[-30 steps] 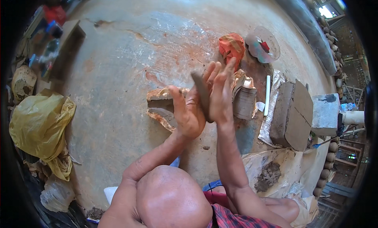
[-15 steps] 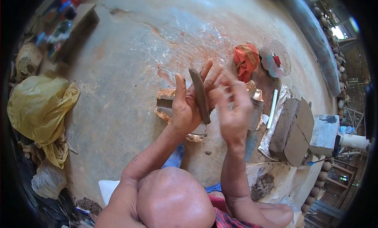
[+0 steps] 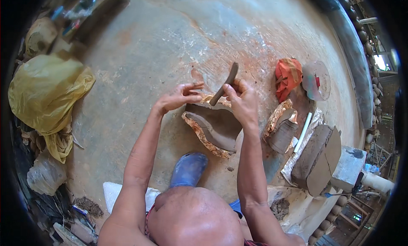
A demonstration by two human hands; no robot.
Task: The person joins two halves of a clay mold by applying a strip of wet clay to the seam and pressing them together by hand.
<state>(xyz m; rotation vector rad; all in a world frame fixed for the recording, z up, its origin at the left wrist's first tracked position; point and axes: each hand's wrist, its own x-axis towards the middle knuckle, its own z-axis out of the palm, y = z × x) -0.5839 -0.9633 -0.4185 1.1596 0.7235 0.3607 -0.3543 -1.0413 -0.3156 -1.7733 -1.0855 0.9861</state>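
"Nearest entry?"
"Right hand (image 3: 243, 105): pinching one curved clay strip (image 3: 232, 76) mid-length. Left hand (image 3: 178, 98): loosely spread, nothing visible in it."
"Handling?"
"Light fingertips, presumably; clay dents."
"Beneath?"
"Clay-lined mould (image 3: 215, 148), on floor (image 3: 131, 88)."

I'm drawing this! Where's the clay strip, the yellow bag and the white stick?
Clay strip (image 3: 230, 79), head view: its middle.
Yellow bag (image 3: 47, 93), head view: its bulging side.
White stick (image 3: 303, 132), head view: its middle.

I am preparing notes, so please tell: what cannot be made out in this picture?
Head view: part of the mould, behind the right hand and clay strip.
Head view: whatever lies under the yellow plastic, which covers it.
Head view: the upper-left clutter, blurred and cut off by the dark edge.
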